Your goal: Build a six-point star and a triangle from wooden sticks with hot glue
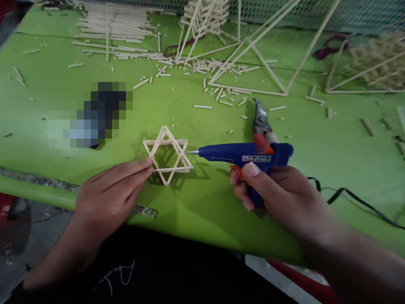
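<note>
- Left hand [109,192], fingers flat and open, pins the stick star [167,154] steady on the green table [196,211].
- Right hand [278,192] grips the blue glue gun [245,154], nozzle levelled at the star's right corner.

A six-pointed star of thin pale wooden sticks [167,154] lies flat on the green table [202,211], close to its near edge and left of the middle. A blue glue gun [245,155] with an orange trigger is held level just right of it, its metal nozzle pointing at the star's right side, a black cord trailing off towards the right edge.
</note>
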Tool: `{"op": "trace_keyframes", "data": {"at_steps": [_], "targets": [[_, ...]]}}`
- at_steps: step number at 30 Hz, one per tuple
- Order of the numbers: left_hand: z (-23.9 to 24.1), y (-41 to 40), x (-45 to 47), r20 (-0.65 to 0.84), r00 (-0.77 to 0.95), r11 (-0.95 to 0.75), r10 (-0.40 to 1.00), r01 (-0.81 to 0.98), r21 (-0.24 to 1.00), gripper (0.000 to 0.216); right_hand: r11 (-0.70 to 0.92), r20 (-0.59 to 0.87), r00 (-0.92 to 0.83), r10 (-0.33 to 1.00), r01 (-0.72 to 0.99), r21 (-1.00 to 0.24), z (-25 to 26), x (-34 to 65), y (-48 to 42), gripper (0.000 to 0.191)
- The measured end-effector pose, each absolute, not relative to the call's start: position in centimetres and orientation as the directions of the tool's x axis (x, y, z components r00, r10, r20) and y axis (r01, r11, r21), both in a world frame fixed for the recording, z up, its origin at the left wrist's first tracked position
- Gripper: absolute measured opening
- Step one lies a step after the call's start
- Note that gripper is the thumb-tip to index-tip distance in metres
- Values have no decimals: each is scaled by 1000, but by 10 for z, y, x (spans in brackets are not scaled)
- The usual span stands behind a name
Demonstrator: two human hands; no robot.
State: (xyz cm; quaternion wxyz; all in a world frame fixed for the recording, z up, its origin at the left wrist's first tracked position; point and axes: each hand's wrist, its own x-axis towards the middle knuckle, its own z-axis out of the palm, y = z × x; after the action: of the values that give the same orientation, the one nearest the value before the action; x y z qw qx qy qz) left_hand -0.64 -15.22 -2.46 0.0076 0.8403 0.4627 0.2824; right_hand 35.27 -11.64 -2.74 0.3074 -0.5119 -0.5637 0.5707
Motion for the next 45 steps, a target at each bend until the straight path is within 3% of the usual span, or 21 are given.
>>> {"op": "trace_keyframes", "data": {"at_steps": [5,16,33,45], "targets": [[-21,-153,-7,460,407,-570,789,763,304,40,-181,-246,-335,909,214,-960,-28,351,-114,48],[-13,-155,-9,382,421,-551,823,753,359,41,-85,-258,-353,899,439,-894,-11,345,-111,76],[-13,-156,-11,343,442,-549,829,760,347,47,-211,-369,-251,895,492,-845,-4,341,-110,85],[-15,-158,-12,368,428,-546,826,769,331,38,-159,-335,-271,903,512,-844,-4,340,-111,81]]}}
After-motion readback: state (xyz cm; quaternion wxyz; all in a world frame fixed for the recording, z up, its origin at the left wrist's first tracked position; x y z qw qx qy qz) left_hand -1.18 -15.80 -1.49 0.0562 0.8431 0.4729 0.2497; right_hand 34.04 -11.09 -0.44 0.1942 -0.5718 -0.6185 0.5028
